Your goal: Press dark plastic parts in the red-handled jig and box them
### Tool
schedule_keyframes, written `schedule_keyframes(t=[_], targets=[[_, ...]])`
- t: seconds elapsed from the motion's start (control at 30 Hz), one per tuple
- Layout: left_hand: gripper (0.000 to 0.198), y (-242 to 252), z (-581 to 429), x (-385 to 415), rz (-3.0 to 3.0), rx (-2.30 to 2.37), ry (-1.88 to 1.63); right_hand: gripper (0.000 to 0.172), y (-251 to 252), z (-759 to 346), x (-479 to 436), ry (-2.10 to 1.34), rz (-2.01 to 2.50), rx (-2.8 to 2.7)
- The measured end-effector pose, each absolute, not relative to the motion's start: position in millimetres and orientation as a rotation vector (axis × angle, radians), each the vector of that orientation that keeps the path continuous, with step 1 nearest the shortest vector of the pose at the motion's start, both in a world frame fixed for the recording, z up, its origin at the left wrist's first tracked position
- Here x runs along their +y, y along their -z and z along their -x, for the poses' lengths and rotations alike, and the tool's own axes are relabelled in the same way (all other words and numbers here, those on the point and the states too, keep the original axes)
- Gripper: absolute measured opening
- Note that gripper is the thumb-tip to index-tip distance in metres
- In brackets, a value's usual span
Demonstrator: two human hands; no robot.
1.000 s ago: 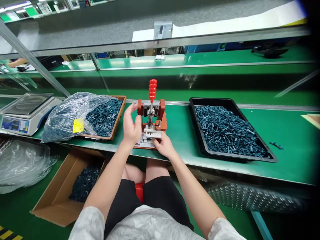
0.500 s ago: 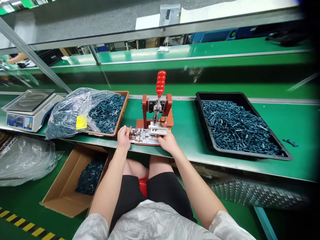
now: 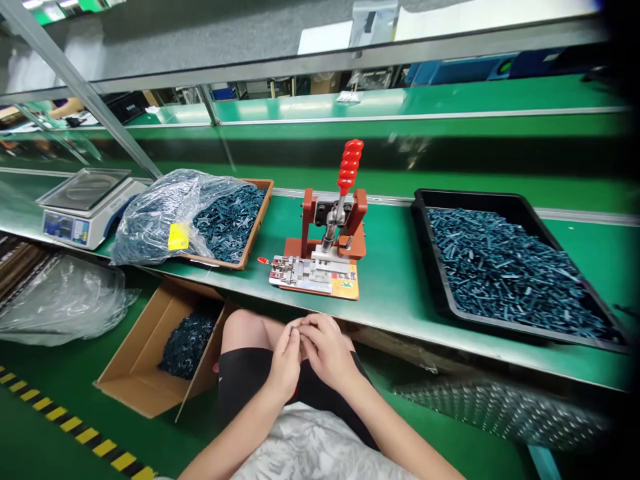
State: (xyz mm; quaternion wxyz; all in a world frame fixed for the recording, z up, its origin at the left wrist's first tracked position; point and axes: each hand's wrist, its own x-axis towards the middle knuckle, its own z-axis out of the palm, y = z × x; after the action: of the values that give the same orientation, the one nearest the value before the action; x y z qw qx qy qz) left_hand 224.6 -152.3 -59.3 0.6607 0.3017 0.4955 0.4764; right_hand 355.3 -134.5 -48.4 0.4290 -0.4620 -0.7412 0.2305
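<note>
Small dark part [image 3: 293, 329], mostly hidden, sits in the person's L hand [image 3: 285, 365], just off the table's [image 3: 387, 287] front edge. L hand pinches it, narrow grip; R hand [image 3: 327, 350] has its fingers curled in close, can't tell if it grips too. Step in hand, prob.: fingering the part, clear of the press. Next move prob. calls for a steady pinch, as the part looks tiny & easy to drop.

Toggle press [image 3: 329, 240] stands near the table's front edge, red lever [image 3: 350, 167] up, untouched; that edge lies btwn it & the hands. To its L: brown tray [image 3: 259, 225] w/ teal pcs [image 3: 230, 220], partly blocked by a clear plastic bag [image 3: 150, 220]; then a scale [image 3: 83, 207]. To its R: black tray [image 3: 425, 257] w/ similar bits [image 3: 505, 267]. Below the front edge, L: cardboard box [image 3: 137, 353] w/ dark bits inside.
</note>
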Motion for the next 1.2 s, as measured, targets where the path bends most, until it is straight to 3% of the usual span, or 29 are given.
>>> schedule_keyframes(t=[0.13,0.3,0.4,0.5,0.67,0.93,1.03,1.2], targets=[[0.054,75.5,-172.0,-142.4,-0.637,1.345,-1.114,0.035,34.7,-397.8,-129.2,-0.416,1.206,-1.875],[0.043,96.2,0.5,-128.0,-0.998,1.999,-1.041,0.021,0.9,-557.7,-93.5,0.239,1.724,-1.452],[0.034,86.1,63.7,-119.6,-1.295,2.333,-0.754,0.014,3.7,-635.4,-77.2,0.044,2.09,-1.436],[0.035,55.0,52.1,-93.7,-1.688,2.275,-0.808,0.011,19.7,-664.2,-62.5,-0.198,2.217,-1.518],[0.034,-2.2,-23.1,2.8,-2.224,1.932,-0.95,0.012,20.3,-649.7,-54.9,-0.288,2.333,-1.411],[0.036,-9.3,-50.9,90.4,-2.333,2.083,-0.292,0.002,0.4,-630.1,-74.0,-0.258,2.189,-1.446],[0.036,-5.9,-47.3,86.9,-2.316,2.074,-0.353,0.009,1.7,-629.8,-72.8,-0.304,2.188,-1.445],[0.033,-8.5,-49.4,78.2,-2.19,2.038,-0.756,0.013,2.1,-633.3,-68.0,-0.379,2.278,-1.491]])
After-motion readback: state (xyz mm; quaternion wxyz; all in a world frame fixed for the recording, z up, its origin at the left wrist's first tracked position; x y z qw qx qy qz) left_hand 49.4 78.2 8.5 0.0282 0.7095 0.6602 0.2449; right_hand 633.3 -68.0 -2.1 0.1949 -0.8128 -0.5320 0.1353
